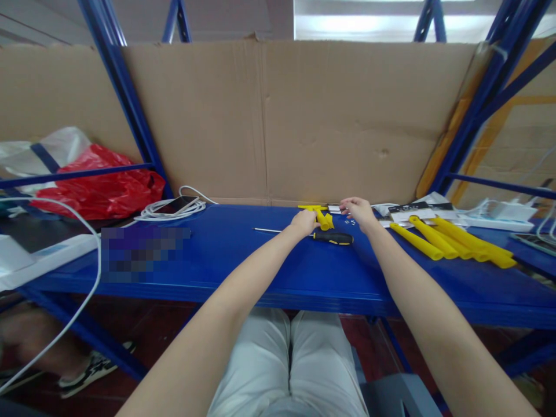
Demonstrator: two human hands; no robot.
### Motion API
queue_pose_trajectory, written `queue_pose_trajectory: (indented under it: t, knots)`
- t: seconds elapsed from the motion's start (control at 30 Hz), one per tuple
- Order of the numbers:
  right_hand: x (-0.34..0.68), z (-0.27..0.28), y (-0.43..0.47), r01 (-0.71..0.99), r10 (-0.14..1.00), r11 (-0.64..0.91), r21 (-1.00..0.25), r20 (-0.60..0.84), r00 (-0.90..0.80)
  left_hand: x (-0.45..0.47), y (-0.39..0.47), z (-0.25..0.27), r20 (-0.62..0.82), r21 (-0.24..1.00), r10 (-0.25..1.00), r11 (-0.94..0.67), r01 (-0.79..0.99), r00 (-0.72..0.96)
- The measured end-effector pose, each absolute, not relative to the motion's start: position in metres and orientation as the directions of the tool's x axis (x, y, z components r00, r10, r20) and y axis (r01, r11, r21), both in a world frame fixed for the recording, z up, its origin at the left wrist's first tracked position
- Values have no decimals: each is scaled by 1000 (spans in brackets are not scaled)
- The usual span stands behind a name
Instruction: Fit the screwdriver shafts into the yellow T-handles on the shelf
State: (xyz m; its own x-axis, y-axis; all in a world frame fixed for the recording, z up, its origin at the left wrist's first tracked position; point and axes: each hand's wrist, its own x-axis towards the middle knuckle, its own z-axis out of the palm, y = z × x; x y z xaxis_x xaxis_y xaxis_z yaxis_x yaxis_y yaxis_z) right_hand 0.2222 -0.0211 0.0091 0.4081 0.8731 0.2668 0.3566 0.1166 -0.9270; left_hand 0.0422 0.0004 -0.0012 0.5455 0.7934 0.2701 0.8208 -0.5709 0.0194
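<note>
My left hand (304,222) is closed on a yellow plastic part (324,220) with a short tubular end, held just above the blue tabletop. In front of that hand lies a screwdriver (333,238) with a black and yellow handle, its thin shaft pointing left. My right hand (358,209) hovers to the right of the yellow part, fingers loosely bent and apart, with nothing visible in them. Several tiny metal pieces (350,222), too small to name surely, lie beneath its fingertips. Behind both hands are another yellow piece (311,207) and a small white item (334,209).
Several long yellow tubular pieces (460,243) lie on the right, before plastic packets (419,209) and a white power strip (499,217). To the left are a phone (176,204) with a coiled white cable and a red bag (102,182). Cardboard (304,121) walls the back.
</note>
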Motion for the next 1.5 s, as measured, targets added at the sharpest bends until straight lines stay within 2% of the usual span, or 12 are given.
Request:
queue_pose_trajectory:
  t: [0.23, 0.5, 0.77, 0.93, 1.07, 1.2, 1.3, 1.4, 1.5]
  knots:
    - [223, 6, -19, 416, 876, 117, -902, 291, 385, 39, 10, -5, 207, 29, 736, -663, 748, 645]
    - [218, 3, -23, 557, 934, 75, -827, 253, 251, 42, 4, -2, 186, 110, 782, -618, 778, 595]
    - [221, -3, -16, 690, 944, 121, -713, 298, 142, 49, 3, -3, 167, 44, 804, -585, 810, 571]
    - [224, -5, -13, 735, 946, 133, -665, 308, 107, 47, 3, -2, 158, 47, 805, -585, 809, 572]
    - [227, -7, -13, 824, 942, 137, -550, 331, 64, 38, 1, 4, 139, 46, 808, -582, 812, 572]
    - [227, -6, -16, 908, 936, 152, -389, 352, -6, 20, 2, 12, 171, 63, 771, -631, 774, 614]
    - [223, -4, -21, 939, 944, 130, -318, 330, -19, 2, 2, 17, 205, 106, 743, -664, 740, 637]
    - [218, 0, -25, 967, 952, 48, -249, 305, 31, -15, 2, 18, 213, 213, 779, -625, 751, 589]
    - [220, 5, -30, 972, 932, -118, -205, 315, 180, -27, 2, 12, 267, 299, 817, -574, 763, 510]
